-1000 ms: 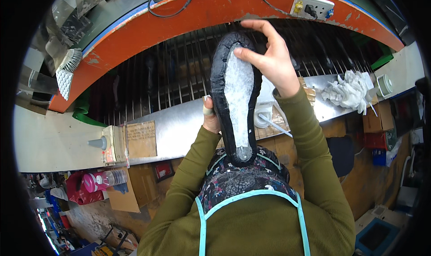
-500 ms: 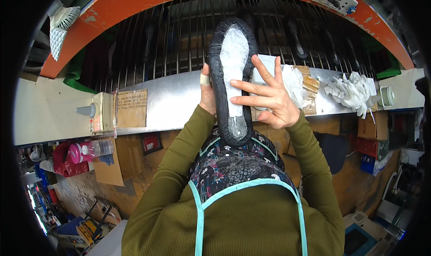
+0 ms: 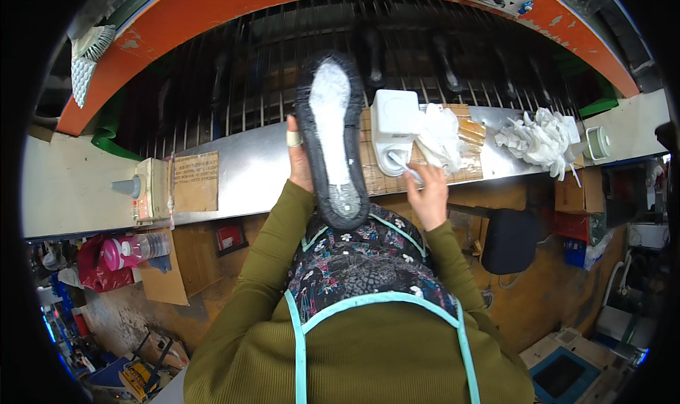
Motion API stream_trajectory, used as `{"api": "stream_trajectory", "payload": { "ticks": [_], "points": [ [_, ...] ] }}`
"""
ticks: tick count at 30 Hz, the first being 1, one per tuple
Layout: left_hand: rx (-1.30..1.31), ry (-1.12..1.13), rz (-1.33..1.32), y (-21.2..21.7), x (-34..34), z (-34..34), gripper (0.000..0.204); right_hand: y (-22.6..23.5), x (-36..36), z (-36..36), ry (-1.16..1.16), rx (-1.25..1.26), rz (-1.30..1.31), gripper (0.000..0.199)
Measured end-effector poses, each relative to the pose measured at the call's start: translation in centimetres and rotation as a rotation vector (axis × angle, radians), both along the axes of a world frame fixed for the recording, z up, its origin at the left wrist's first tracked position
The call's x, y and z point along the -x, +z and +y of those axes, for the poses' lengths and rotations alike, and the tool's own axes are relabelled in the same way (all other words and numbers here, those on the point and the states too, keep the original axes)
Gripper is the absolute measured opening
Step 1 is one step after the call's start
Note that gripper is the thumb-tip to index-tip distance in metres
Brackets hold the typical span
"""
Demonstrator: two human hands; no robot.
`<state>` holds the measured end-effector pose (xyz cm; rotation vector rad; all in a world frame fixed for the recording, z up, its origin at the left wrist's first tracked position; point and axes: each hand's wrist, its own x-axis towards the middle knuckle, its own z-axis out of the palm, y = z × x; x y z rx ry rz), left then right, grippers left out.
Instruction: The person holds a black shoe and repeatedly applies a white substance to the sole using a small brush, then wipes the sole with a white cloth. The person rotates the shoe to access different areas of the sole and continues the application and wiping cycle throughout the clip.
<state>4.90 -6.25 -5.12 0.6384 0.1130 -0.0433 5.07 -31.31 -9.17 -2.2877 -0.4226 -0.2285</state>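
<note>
A black shoe upper [image 3: 304, 131] is held upside down, its white filler and grey heel patch facing me. My left hand [image 3: 300, 164] is closed on its left edge; most of the fingers are hidden behind it. A pale band wraps the left thumb. To the right, my right hand [image 3: 429, 197] pinches a thin white stick [image 3: 406, 166], perhaps a brush handle. The stick's far end dips into the round mouth of a white plastic pot [image 3: 394, 115]; its tip is hidden there. That pot stands on a cardboard sheet [image 3: 368, 149].
Crumpled white gloves or cloths [image 3: 440, 138] lie beside the pot, with another white pile [image 3: 542, 138] further right. Beyond the metal ledge [image 3: 255, 156], a rack of rods [image 3: 262, 85] carries several black shoe-shaped pieces. A cardboard piece [image 3: 197, 182] lies left, near a small box [image 3: 152, 184].
My right hand has left the shoe's white filler, moved right and down, and taken hold of the white stick in the pot. The left hand with the shoe has shifted slightly left.
</note>
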Motion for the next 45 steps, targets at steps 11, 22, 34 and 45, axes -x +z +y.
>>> {"api": "stream_trajectory", "payload": {
  "ticks": [11, 22, 34, 45],
  "points": [
    [0.254, -0.116, -0.116, 0.6, 1.8, 0.6, 0.113, -5.9, -2.4, -2.4, -0.172, 0.522, -0.149, 0.015],
    [0.443, 0.1, -0.043, -1.2, 2.8, 2.6, 0.09, -5.3, -3.7, -2.9, -0.131, 0.411, -0.218, 0.008],
    [-0.167, 0.181, -0.02, 1.7, 2.0, 1.5, 0.09, -7.5, -3.8, -6.4, -0.106, -0.493, 1.021, 0.027],
    [-0.182, -0.069, -0.022, 2.5, 0.0, 0.0, 0.094, 13.6, -4.3, 0.7, 0.164, -0.299, -0.251, 0.012]
  ]
}}
